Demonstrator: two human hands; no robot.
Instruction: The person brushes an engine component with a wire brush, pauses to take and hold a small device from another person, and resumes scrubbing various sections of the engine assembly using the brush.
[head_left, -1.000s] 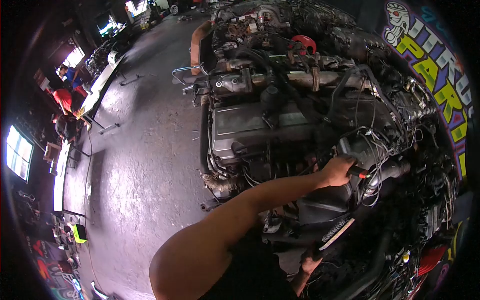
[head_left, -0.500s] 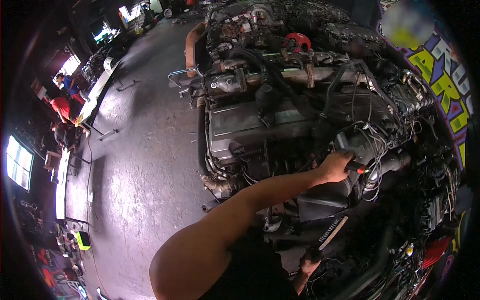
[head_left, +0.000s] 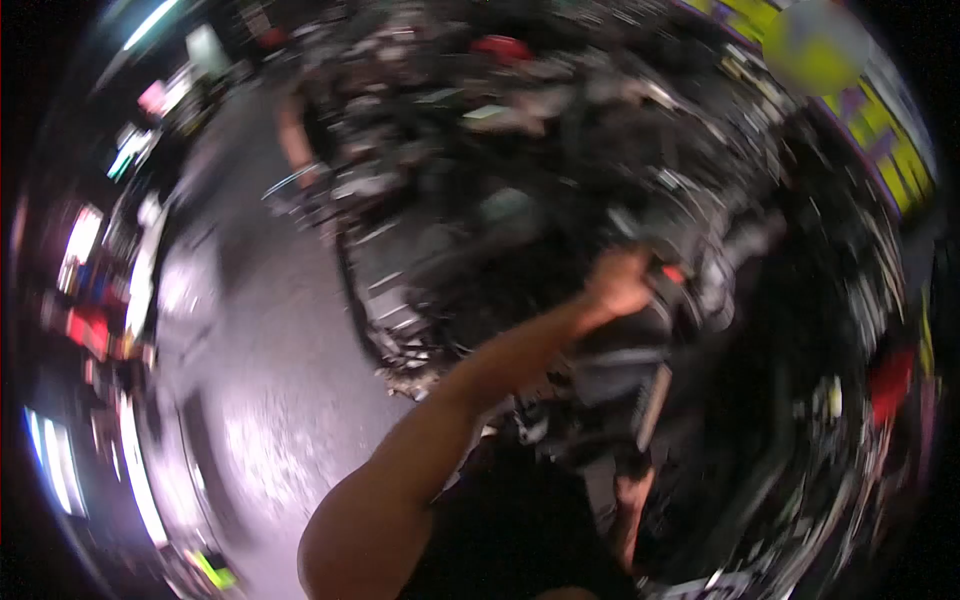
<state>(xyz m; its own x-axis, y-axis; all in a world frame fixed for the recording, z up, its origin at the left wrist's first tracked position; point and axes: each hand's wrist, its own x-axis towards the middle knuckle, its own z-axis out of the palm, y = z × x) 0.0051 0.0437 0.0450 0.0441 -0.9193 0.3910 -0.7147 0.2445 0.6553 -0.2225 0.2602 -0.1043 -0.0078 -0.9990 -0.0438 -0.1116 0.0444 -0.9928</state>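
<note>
Left hand: wrapped round red-ended handle | right hand: clamped on brush | blurred

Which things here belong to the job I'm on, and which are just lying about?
Likely the job:
brush, in right hand
red-ended tool, in left hand
engine, near both

Seemingly lying about:
red item, far right
yellow-green item, lower left

An engine lies ahead, with floor to its left and a worktop beyond that, far left. Over the engine is the left hand, a tool in it; nearer the wearer, the right hand has a brush pointing forward.
</note>
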